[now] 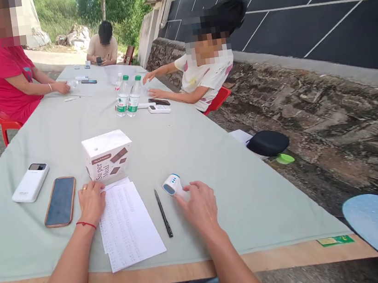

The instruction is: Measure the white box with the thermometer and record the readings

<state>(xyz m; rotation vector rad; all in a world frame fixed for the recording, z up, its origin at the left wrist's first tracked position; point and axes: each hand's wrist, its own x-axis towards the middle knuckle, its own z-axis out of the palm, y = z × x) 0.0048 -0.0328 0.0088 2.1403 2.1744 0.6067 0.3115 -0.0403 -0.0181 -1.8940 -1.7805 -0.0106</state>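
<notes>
Item 1: infrared thermometer point(173, 184), by its shape; white shell, blue-rimmed end, blue marks on top. Lies on the cloth-covered bench point(260, 206), right of a black pen point(164, 214). Handling, as judged: light, stiff plastic, smooth enough to slip, harmed by a drop; best held round the narrow handle, clear of the rimmed end.

Item 2: right hand point(200, 205). Thumb and fingers bent at the thermometer's handle; whether they grip or merely touch cannot be told.

Item 3: left hand point(91, 200). Fingers loosely bent, gripping nothing visible, resting at the upper left edge of the handwritten sheets point(131, 228). Sheets presumably thin, limp, easily creased; take by an edge.

Adjacent: "Su-per Meal" carton point(107, 154), upright; smartphone point(60, 201); white power bank point(31, 183).
</notes>
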